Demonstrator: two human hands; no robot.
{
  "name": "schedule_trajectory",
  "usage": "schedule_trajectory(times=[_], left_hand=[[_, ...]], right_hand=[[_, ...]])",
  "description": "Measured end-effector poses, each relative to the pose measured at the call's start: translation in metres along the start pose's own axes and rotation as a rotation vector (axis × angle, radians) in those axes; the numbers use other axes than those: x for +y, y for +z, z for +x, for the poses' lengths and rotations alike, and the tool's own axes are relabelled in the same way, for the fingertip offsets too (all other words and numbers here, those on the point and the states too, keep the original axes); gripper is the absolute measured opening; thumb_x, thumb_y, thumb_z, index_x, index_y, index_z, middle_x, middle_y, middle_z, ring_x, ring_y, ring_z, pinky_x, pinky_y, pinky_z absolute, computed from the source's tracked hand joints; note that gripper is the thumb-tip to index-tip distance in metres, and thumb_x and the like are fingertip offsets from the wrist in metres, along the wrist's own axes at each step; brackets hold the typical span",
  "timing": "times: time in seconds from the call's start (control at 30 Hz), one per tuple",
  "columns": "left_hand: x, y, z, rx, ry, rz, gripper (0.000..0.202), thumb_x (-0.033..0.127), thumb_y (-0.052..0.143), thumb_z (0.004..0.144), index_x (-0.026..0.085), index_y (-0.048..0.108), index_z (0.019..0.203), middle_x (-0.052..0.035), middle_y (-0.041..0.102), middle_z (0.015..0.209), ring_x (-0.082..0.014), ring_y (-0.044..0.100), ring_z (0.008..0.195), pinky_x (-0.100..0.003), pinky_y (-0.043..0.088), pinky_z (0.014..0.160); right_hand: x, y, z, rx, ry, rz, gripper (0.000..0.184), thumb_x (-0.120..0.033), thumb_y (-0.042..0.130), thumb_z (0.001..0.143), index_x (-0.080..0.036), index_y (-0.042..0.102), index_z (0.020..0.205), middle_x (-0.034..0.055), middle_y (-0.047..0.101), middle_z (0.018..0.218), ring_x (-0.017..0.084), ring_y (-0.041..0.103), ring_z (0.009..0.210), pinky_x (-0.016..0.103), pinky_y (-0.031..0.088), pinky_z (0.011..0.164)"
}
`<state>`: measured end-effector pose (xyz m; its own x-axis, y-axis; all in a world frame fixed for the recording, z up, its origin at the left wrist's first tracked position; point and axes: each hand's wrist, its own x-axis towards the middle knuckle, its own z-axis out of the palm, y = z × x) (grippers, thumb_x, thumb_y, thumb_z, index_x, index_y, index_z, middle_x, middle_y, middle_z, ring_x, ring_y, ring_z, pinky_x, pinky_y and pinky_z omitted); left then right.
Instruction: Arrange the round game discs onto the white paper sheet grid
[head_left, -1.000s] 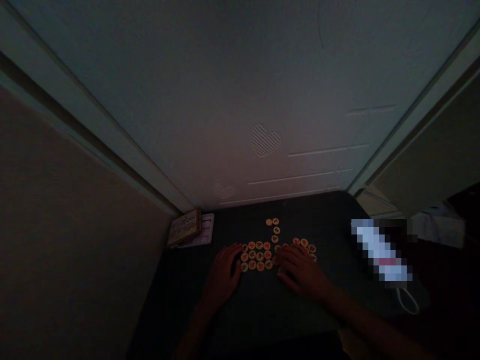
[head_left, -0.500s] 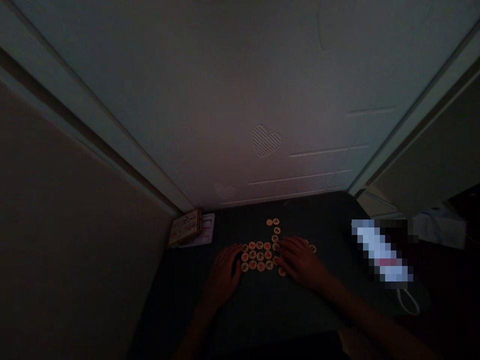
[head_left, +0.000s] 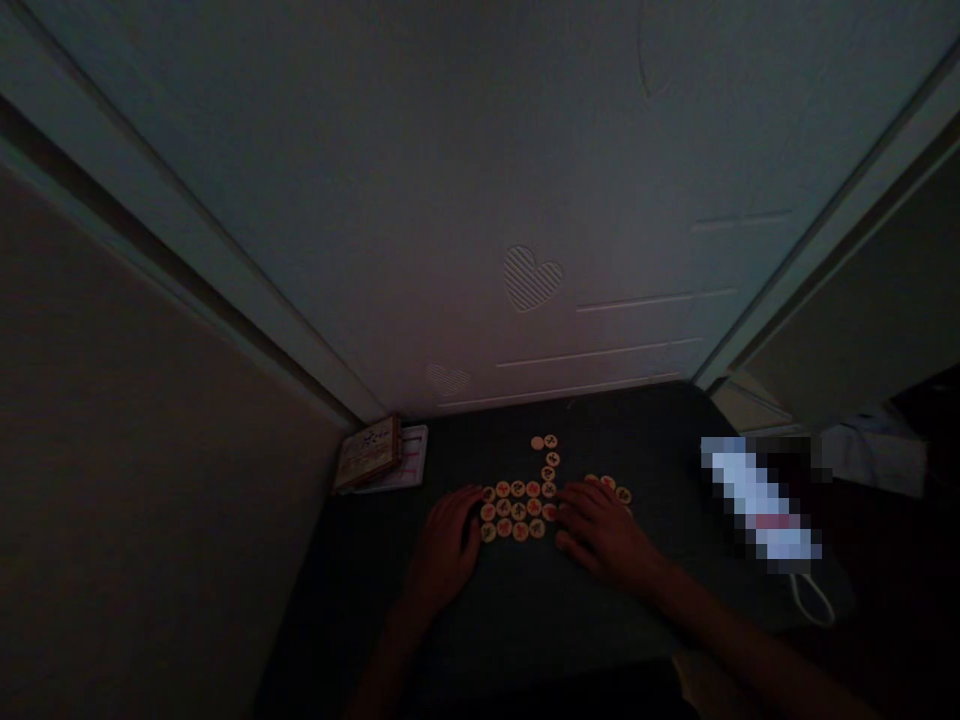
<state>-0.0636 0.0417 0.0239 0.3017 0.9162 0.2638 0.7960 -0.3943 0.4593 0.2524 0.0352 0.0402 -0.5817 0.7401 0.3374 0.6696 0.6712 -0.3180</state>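
Several round Chinese chess pieces (head_left: 519, 508), marked in red or dark characters, lie in three close rows on a dark table. My left hand (head_left: 448, 540) rests at the left end of the rows, its fingers extended against the end pieces and the thumb apart. At the right end lies my right hand (head_left: 604, 525), fingers stretched out, fingertips touching or close beside the end pieces. It partly covers a few more chess pieces (head_left: 623, 495). Beyond the rows, a short line of loose pieces (head_left: 552, 459) runs away toward the wall, with one plain-faced piece (head_left: 537, 443) at its far end.
A wooden box or board (head_left: 367, 455) sits on a white sheet with pink lines (head_left: 414, 457) at the back left. A pixelated bright object (head_left: 765, 505) with a cord loop (head_left: 814, 600) lies at right. The wall (head_left: 450, 200) with raised hearts closes off the back.
My right hand has shifted slightly, and a piece at the right end has moved up into the middle row. More pieces show beyond that hand. My left hand stays nearly still.
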Motion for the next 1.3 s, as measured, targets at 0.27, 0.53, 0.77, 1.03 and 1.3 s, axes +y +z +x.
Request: schedule_trajectory(times=[0.27, 0.53, 0.77, 1.03, 1.3], left_hand=[[0.001, -0.001, -0.001, -0.002, -0.008, -0.014, 0.040, 0.020, 0.047, 0.099, 0.027, 0.054, 0.138, -0.0068, 0.063, 0.140, -0.0271, 0.057, 0.132, -0.055, 0.045, 0.112], [0.000, 0.000, -0.001, -0.001, -0.001, -0.014, 0.040, 0.020, 0.047, 0.100, 0.027, 0.053, 0.139, -0.0070, 0.062, 0.140, -0.0273, 0.057, 0.131, -0.056, 0.044, 0.113], [0.000, 0.000, 0.000, -0.002, 0.001, -0.005, 0.040, 0.021, 0.047, 0.099, 0.027, 0.054, 0.138, -0.0068, 0.063, 0.140, -0.0272, 0.058, 0.131, -0.055, 0.045, 0.112], [0.002, 0.000, 0.001, 0.012, -0.001, 0.000, 0.039, 0.021, 0.048, 0.099, 0.027, 0.055, 0.136, -0.0059, 0.064, 0.139, -0.0266, 0.058, 0.130, -0.053, 0.046, 0.111], [-0.001, -0.003, 0.003, 0.066, -0.049, -0.091, 0.035, 0.023, 0.045, 0.102, 0.027, 0.056, 0.135, -0.0064, 0.064, 0.137, -0.0255, 0.059, 0.129, -0.051, 0.049, 0.109]], right_hand=[[-0.002, -0.006, -0.008, 0.026, -0.069, 0.034, 0.026, -0.034, 0.060, 0.099, -0.026, 0.070, 0.121, 0.0076, 0.068, 0.134, 0.029, 0.055, 0.133, 0.056, 0.039, 0.115], [-0.007, -0.002, -0.015, 0.034, -0.044, 0.023, 0.038, -0.037, 0.065, 0.096, -0.029, 0.065, 0.133, 0.0075, 0.066, 0.138, 0.029, 0.053, 0.135, 0.054, 0.041, 0.114], [0.002, -0.002, -0.010, 0.062, 0.000, -0.004, 0.033, -0.034, 0.062, 0.097, -0.026, 0.067, 0.129, 0.0095, 0.067, 0.135, 0.030, 0.056, 0.132, 0.055, 0.041, 0.114], [0.017, -0.004, -0.002, 0.111, 0.121, -0.078, 0.037, -0.038, 0.059, 0.100, -0.024, 0.065, 0.134, 0.0135, 0.066, 0.135, 0.032, 0.058, 0.127, 0.055, 0.046, 0.106], [0.021, -0.003, -0.001, 0.090, 0.122, -0.074, 0.040, -0.042, 0.059, 0.100, -0.026, 0.064, 0.136, 0.0134, 0.065, 0.136, 0.032, 0.056, 0.129, 0.056, 0.046, 0.106]])
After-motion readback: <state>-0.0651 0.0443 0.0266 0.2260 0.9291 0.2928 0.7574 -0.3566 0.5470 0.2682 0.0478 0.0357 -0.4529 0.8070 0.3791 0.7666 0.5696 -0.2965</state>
